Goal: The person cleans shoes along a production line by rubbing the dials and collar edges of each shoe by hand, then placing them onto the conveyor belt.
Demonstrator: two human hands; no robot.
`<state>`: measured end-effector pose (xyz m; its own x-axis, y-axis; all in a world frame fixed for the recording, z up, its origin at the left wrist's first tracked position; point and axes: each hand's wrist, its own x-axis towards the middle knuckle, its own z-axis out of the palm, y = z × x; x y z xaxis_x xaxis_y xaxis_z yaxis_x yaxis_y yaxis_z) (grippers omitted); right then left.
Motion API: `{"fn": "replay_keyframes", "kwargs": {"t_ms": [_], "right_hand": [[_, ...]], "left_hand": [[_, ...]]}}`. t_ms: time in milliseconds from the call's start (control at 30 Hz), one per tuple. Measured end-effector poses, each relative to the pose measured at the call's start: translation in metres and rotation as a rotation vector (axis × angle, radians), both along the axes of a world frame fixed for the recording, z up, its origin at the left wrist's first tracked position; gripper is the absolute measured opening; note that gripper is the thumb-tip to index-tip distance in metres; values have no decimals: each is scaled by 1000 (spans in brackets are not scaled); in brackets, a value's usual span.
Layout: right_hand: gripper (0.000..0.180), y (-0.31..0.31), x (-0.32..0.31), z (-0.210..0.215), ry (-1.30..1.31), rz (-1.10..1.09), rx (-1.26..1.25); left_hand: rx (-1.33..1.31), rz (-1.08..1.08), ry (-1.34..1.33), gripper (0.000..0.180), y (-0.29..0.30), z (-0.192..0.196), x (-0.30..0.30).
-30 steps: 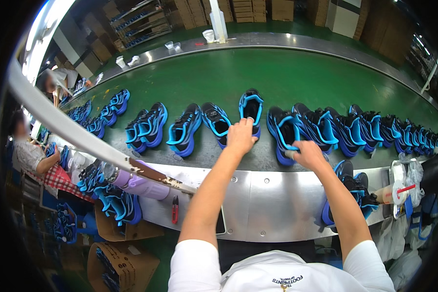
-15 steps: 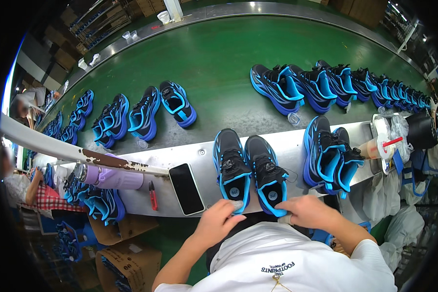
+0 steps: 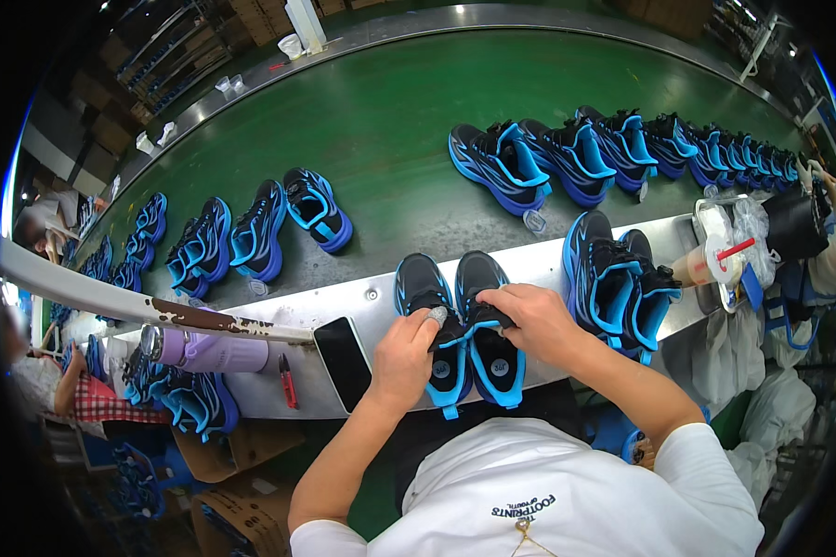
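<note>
On metal (image 3: 529, 265), left hand (image 3: 401, 362) and right hand (image 3: 541, 325) seemingly pinch 2 black-blue sneakers (image 3: 422, 277).

The uppers on your pair of shoes (image 3: 476, 277) look matt and cloth-like. Your tabletop (image 3: 539, 267) is smooth metal with a dull sheen, the phone's (image 3: 344, 360) screen is glossy, and your shirt (image 3: 567, 478) is soft cloth. You have rough, flaking paint on the pole (image 3: 190, 311) and crinkled plastic bags (image 3: 776, 418).

Steel tabletop (image 3: 534, 267): one smartphone (image 3: 345, 362); left of it, one red thread snipper (image 3: 288, 382), one lilac bottle (image 3: 228, 355); right, four sneakers (image 3: 481, 269), one drink cup (image 3: 700, 265).
</note>
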<state>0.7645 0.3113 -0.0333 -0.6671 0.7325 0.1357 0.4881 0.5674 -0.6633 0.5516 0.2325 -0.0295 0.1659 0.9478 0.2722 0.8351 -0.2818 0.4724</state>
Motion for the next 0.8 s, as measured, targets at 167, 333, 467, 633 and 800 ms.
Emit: {"fn": "replay_keyframes", "kwargs": {"t_ms": [167,333,467,633,800], "right_hand": [[44,-21,-14,23,-74,-40,90],[29,-31,9,8,-4,-3,132],[19,-35,11,5,-69,31,272],[32,-66,-20,1,-450,5,444],[62,-70,15,4,-134,106,149]], "left_hand": [[-44,29,6,40,1,-2,5],[-46,105,-111,38,-2,-7,6],[37,49,45,32,-10,-10,13],[157,-101,387,16,0,-4,29],[-60,-125,376,32,-10,16,33]]}}
